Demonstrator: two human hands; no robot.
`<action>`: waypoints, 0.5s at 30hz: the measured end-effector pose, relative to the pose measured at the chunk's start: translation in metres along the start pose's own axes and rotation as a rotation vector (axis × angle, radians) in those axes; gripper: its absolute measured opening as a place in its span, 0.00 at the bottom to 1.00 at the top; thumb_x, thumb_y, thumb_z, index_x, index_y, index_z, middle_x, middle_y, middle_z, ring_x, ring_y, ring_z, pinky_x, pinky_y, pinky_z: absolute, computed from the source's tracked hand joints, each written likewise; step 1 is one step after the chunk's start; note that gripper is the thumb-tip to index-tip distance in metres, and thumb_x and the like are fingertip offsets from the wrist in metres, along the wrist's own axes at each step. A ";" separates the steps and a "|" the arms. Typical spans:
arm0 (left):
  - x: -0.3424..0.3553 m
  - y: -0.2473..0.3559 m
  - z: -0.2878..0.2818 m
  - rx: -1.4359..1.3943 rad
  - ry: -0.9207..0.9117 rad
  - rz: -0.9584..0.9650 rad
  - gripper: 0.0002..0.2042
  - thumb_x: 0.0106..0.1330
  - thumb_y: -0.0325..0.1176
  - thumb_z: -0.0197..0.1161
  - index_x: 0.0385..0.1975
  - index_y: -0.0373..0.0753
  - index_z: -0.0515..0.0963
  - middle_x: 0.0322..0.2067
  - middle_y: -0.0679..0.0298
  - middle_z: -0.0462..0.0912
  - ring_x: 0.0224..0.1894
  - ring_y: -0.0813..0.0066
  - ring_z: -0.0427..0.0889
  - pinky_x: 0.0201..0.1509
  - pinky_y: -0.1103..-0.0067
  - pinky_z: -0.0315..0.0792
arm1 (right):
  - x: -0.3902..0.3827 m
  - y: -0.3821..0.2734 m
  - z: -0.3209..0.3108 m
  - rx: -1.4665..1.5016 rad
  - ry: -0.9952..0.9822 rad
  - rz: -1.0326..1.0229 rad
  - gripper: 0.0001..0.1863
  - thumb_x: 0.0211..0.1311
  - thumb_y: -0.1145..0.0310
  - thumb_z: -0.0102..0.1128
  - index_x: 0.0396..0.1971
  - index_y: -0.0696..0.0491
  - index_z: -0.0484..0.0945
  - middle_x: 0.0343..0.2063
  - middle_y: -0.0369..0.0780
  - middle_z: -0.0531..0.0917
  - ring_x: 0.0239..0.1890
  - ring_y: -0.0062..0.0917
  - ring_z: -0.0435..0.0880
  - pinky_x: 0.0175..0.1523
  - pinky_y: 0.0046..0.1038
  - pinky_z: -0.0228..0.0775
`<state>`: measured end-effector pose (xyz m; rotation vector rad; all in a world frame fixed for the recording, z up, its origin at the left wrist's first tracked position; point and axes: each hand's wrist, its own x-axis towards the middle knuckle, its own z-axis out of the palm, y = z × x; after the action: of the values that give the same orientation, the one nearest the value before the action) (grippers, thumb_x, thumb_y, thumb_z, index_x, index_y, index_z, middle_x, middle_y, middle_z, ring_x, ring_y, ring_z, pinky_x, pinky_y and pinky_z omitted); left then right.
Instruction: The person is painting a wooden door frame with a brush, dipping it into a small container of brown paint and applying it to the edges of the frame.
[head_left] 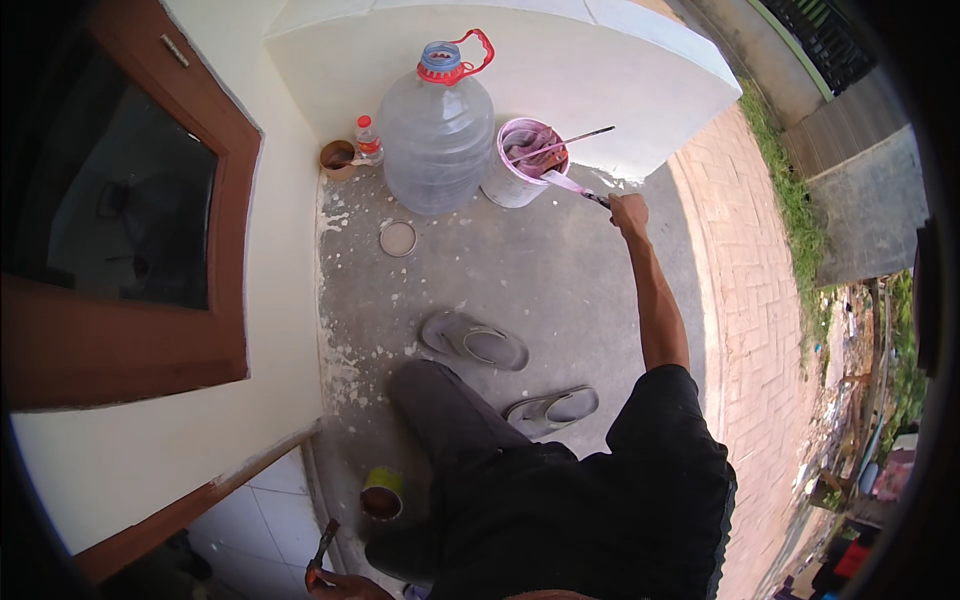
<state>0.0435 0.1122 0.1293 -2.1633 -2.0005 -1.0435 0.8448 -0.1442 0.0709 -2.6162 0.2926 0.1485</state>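
Observation:
My right hand [628, 212] reaches far forward, closed around the dark handle of a flat tool with a pale end [566, 182]; brush or scraper, I cannot tell. Its pale end rests at the rim of a white bucket [512, 188]. Inside the bucket are a crumpled pinkish cloth [540, 150] and a thin stick [585, 137] that juts out to the right. At the lower left, my left hand [345, 586] grips a paintbrush [325, 542], its dark end pointing up. Near that hand a green-yellow can [382, 493] sits on the floor.
A big clear water jug [437, 145] with a red handle stands left of the bucket, beside a small bottle [368, 142] and a brown tub [338, 160]. A round lid [398, 238] and two sandals [474, 340] lie on the paint-spotted floor. A brown-framed door [230, 240] is at left.

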 end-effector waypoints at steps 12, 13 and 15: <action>0.002 0.024 -0.007 -0.037 -0.048 -0.013 0.14 0.77 0.38 0.48 0.46 0.35 0.76 0.40 0.55 0.80 0.41 0.60 0.79 0.49 0.68 0.73 | -0.020 0.030 -0.030 0.496 0.113 -0.077 0.15 0.62 0.63 0.65 0.30 0.64 0.84 0.23 0.44 0.84 0.21 0.25 0.85 0.28 0.25 0.75; 0.001 0.023 -0.006 -0.037 -0.037 -0.018 0.14 0.77 0.38 0.48 0.46 0.34 0.75 0.40 0.55 0.80 0.41 0.60 0.79 0.49 0.68 0.73 | -0.026 0.030 -0.032 0.631 0.132 -0.110 0.14 0.62 0.64 0.66 0.31 0.64 0.84 0.24 0.44 0.85 0.23 0.24 0.85 0.29 0.25 0.75; -0.001 0.022 -0.003 -0.042 -0.022 -0.031 0.13 0.77 0.38 0.49 0.45 0.34 0.75 0.39 0.54 0.80 0.41 0.59 0.80 0.49 0.67 0.73 | -0.040 0.031 -0.037 0.754 0.188 -0.238 0.12 0.61 0.68 0.67 0.32 0.64 0.84 0.28 0.42 0.84 0.26 0.23 0.84 0.32 0.23 0.73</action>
<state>0.0615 0.1059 0.1400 -2.1810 -2.0459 -1.0793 0.8010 -0.1816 0.0952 -1.8910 0.0709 -0.2486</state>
